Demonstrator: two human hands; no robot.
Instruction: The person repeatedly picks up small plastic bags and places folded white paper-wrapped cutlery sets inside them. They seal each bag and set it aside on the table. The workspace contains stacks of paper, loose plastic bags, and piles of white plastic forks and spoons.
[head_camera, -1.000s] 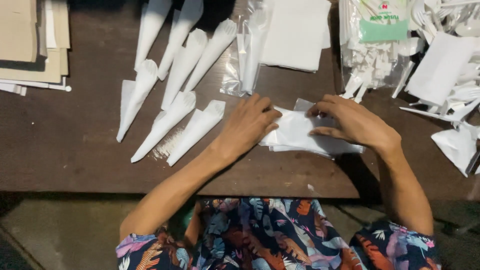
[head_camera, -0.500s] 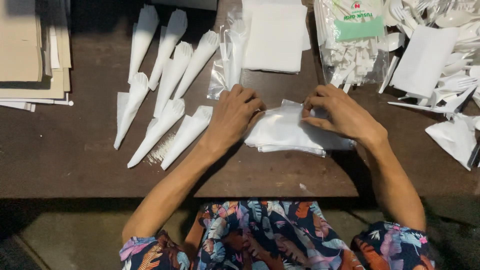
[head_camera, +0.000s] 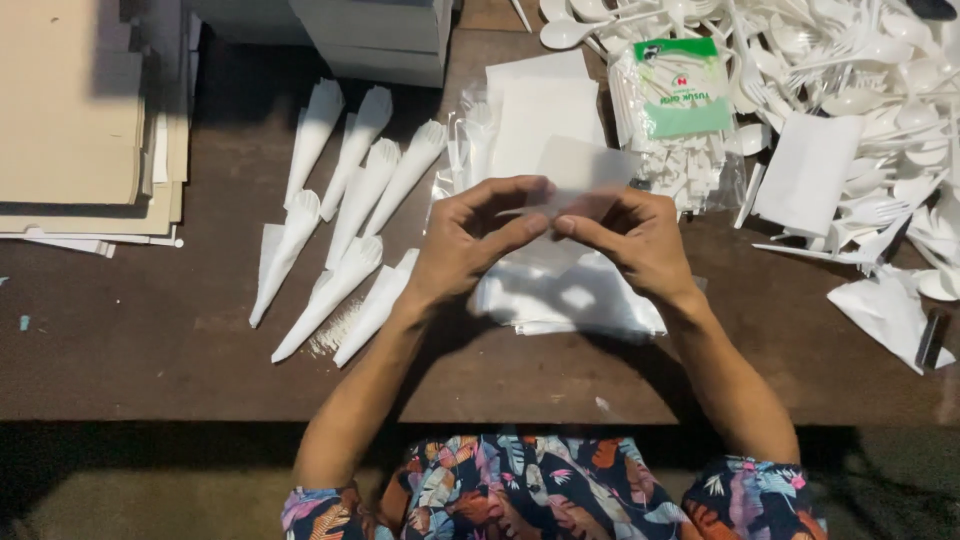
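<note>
My left hand (head_camera: 470, 240) and my right hand (head_camera: 635, 240) are raised together above the dark wooden table (head_camera: 140, 350). Between their fingertips they pinch one thin clear plastic bag (head_camera: 585, 172), held up at its lower edge. Under my hands lies a flat stack of the same clear bags (head_camera: 575, 300). To the left, several filled white cone-shaped packets (head_camera: 345, 230) lie in loose rows.
Folded white napkins (head_camera: 535, 110) and a packet of toothpicks with a green label (head_camera: 685, 110) lie behind my hands. White plastic spoons and forks (head_camera: 860, 70) are heaped at the back right. Beige cardboard sheets (head_camera: 80, 120) are stacked at left, grey boxes (head_camera: 370, 35) at the back.
Both hands have lifted off the stack of bags, taking one clear bag up between the fingertips. The camera view has shifted slightly towards the table.
</note>
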